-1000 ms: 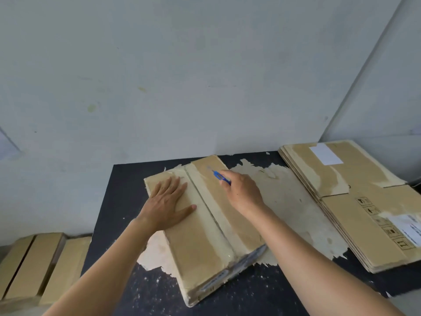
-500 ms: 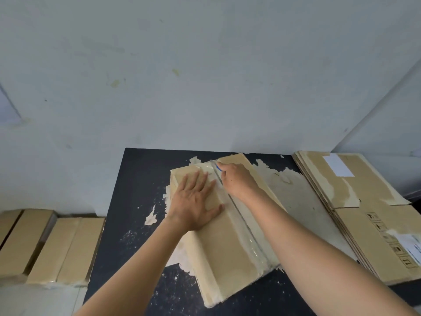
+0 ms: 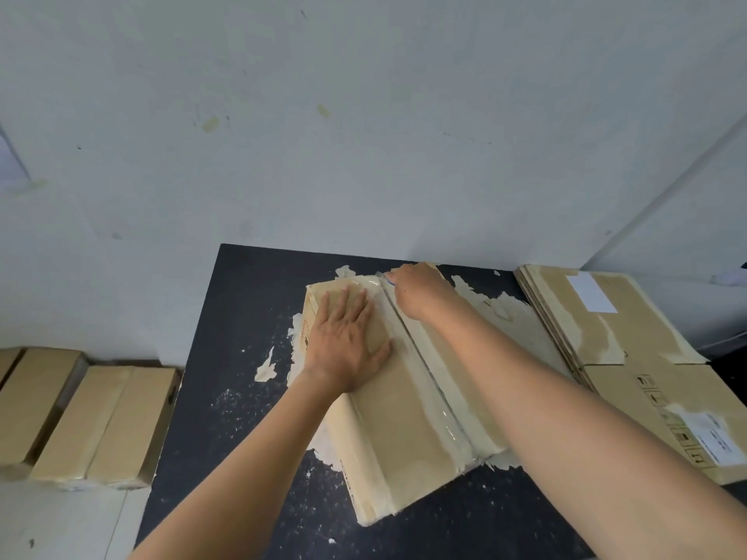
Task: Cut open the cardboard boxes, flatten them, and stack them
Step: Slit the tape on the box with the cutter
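Tan cardboard, glossy with clear tape (image 3: 434, 381) down its middle seam: the box (image 3: 404, 422) lies closed at the centre of the frame on the black table (image 3: 242, 317), its pale edges scuffed. My left hand (image 3: 343, 341) presses flat on its far left panel, fingers straight and spread. My right hand (image 3: 416, 293) curls round a blue cutter (image 3: 390, 281), mostly hidden, at the far end of the seam. Flattened boxes (image 3: 630, 357) are stacked at right.
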